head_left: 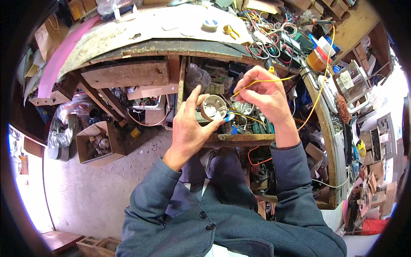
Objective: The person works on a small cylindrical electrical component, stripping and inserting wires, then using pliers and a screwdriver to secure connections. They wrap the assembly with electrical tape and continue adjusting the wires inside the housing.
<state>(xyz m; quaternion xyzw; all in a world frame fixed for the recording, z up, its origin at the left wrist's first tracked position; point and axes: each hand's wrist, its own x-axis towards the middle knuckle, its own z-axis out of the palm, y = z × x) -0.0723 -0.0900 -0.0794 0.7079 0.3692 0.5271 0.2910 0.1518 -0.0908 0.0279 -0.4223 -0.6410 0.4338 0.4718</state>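
Observation:
My left hand (186,124) grips a round, open-topped cream cup-shaped housing (214,108) between its thumb and fingers. The cup's opening faces up, and small parts inside are too small to make out. To the right and slightly higher, my right hand (264,92) is closed in a pinch on a thin yellow wire (274,80). One end of the wire pokes out on the cup side of the fingertips, apart from the cup. Beneath both hands an open drawer (244,138) holds tangled wires and plastic bags.
Along the far side runs a workbench (107,45) with a roll of tape (209,25) and a heap of coloured wires (269,34). A yellow cord (319,94) hangs down at the right. A cardboard box (100,143) stands on the floor at the left.

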